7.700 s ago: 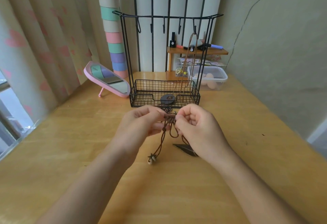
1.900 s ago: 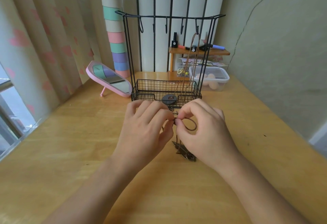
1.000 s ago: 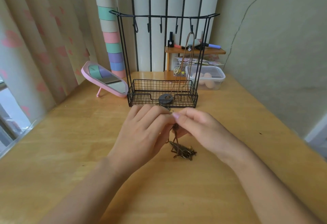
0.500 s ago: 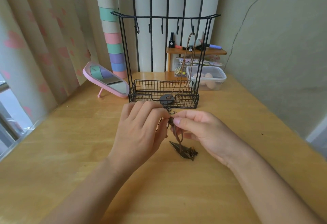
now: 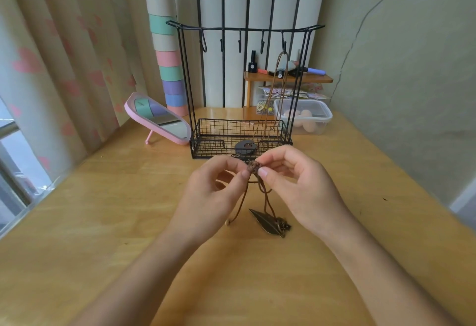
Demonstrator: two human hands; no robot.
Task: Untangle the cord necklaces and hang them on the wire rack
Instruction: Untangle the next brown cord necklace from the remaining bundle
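One big yellow wooden table (image 5: 103, 222) holds a tall black wire rack (image 5: 219, 132), and a brown cord necklace with a round dark charm (image 5: 245, 146) hangs from one of its hooks. Just in front of the rack, the left hand (image 5: 213, 197) and right hand (image 5: 301, 186) both pinch a tangled knot of brown cords (image 5: 253, 166) up off the table. Their small dark metal leaf charm (image 5: 265, 221) lies on the table below.

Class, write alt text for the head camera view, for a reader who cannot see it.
The left hand and right hand pinch a knotted cord tangle above a wooden table, a leaf pendant resting below. Behind, another cord necklace hangs from the black wire rack's rightmost hook.
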